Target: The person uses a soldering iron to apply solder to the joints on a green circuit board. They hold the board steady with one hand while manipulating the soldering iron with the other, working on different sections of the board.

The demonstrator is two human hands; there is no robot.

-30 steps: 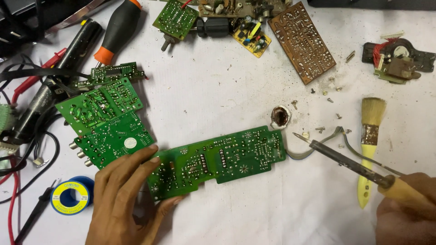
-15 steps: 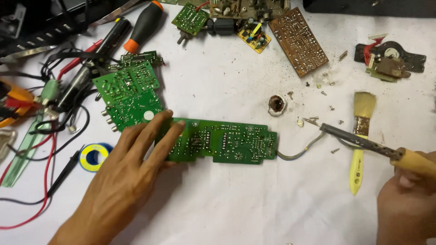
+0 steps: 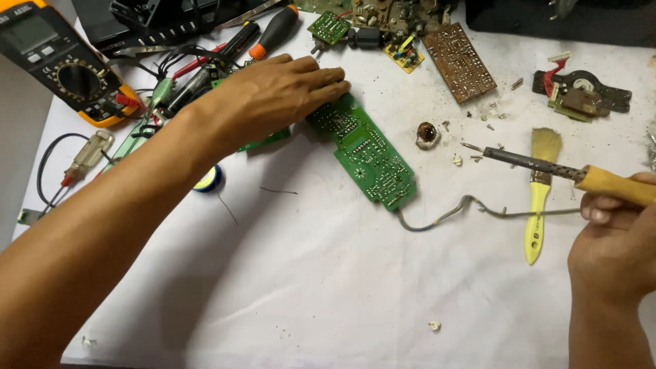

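Left hand (image 3: pixel 273 96) flat, fingers spread open, pressing the upper end of the long green circuit board (image 3: pixel 362 150) against the tabletop (image 3: pixel 328 287), likely to steady it. Right hand (image 3: pixel 611 246) closed around soldering iron (image 3: pixel 547 166), tip held off the board, beside yellow brush (image 3: pixel 538 198)
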